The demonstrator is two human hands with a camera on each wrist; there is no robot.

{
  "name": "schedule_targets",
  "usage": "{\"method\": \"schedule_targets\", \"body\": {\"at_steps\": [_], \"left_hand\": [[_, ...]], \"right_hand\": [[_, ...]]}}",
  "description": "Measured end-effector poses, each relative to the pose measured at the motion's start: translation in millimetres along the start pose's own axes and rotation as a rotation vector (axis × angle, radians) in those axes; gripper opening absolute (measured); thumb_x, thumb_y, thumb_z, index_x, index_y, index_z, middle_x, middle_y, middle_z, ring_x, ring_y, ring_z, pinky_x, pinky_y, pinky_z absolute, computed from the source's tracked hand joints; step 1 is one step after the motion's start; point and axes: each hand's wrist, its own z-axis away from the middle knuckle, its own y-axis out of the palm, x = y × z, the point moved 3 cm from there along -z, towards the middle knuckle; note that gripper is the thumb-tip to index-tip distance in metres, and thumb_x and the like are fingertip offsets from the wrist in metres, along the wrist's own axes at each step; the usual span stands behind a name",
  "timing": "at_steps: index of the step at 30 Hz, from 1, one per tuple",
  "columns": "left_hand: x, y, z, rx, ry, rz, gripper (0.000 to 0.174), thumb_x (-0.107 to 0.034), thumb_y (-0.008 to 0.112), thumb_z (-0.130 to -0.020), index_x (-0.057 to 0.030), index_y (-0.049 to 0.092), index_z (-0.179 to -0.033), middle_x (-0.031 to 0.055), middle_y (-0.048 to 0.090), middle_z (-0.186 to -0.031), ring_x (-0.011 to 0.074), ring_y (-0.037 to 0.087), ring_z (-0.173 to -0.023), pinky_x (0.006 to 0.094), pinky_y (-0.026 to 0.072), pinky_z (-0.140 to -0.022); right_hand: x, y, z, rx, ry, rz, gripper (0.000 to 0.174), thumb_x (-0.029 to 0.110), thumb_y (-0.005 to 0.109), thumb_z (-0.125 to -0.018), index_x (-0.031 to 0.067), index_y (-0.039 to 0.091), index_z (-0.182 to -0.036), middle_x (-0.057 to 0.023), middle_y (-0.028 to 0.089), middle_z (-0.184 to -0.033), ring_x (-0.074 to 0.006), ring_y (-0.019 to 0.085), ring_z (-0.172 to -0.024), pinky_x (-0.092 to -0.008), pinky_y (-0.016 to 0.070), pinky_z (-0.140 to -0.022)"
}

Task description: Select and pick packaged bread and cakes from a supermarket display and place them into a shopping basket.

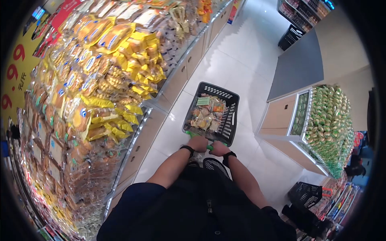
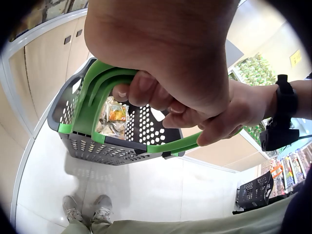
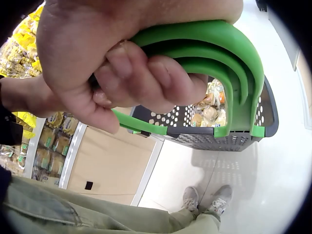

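Observation:
A dark grey shopping basket (image 1: 220,90) with perforated walls is in front of my body in the head view. Inside it lie several clear-wrapped snack packs (image 1: 207,114), one with a pale green label. Its green handle (image 2: 92,92) rises from the rim in the left wrist view. The fingers of my left hand (image 1: 198,143) curl round this handle. Beside it, close by, my right hand (image 1: 219,148) also grips the green handle (image 3: 239,53). In both wrist views the basket hangs above the tiled floor, with my shoes (image 3: 209,197) below.
On the left stands a long display heaped with packaged bread (image 1: 92,80) over wooden cabinets (image 1: 138,148). To the right, a stand carries green-wrapped goods (image 1: 329,116). Another black basket (image 1: 305,194) is at the lower right. A pale tiled aisle (image 1: 241,60) runs ahead between them.

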Motion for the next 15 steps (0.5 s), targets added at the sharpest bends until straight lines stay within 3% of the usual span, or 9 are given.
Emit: {"method": "schedule_targets", "body": {"at_steps": [4, 5, 15], "left_hand": [[4, -25, -28, 0.056, -0.008, -0.011, 0.024, -0.018, 0.063, -0.077, -0.0014, 0.075, -0.089, 0.0231, 0.072, -0.095, 0.0364, 0.072, -0.09, 0.0451, 0.0572, -0.081], [6, -32, -36, 0.083, -0.017, 0.003, 0.025, -0.017, 0.062, -0.078, -0.0013, 0.075, -0.091, 0.0236, 0.072, -0.097, 0.0369, 0.071, -0.092, 0.0448, 0.0568, -0.083], [9, -90, -95, 0.063, -0.07, 0.003, 0.028, -0.02, 0.064, -0.075, -0.002, 0.075, -0.094, 0.0236, 0.072, -0.097, 0.0384, 0.07, -0.094, 0.046, 0.0561, -0.085]], "right_hand": [[-15, -23, -19, -0.004, 0.031, 0.035, 0.032, 0.033, 0.069, -0.075, 0.0041, 0.073, -0.09, -0.0235, 0.071, -0.093, -0.0423, 0.067, -0.089, -0.0487, 0.0536, -0.083], [-18, -30, -28, -0.026, 0.03, 0.027, 0.034, 0.031, 0.076, -0.07, 0.0017, 0.073, -0.088, -0.0234, 0.071, -0.091, -0.0398, 0.067, -0.087, -0.0476, 0.0529, -0.081], [-46, -101, -62, -0.013, -0.015, 0.0, 0.035, 0.033, 0.069, -0.071, 0.0029, 0.074, -0.09, -0.0237, 0.071, -0.093, -0.0415, 0.067, -0.089, -0.0487, 0.0531, -0.083]]}}
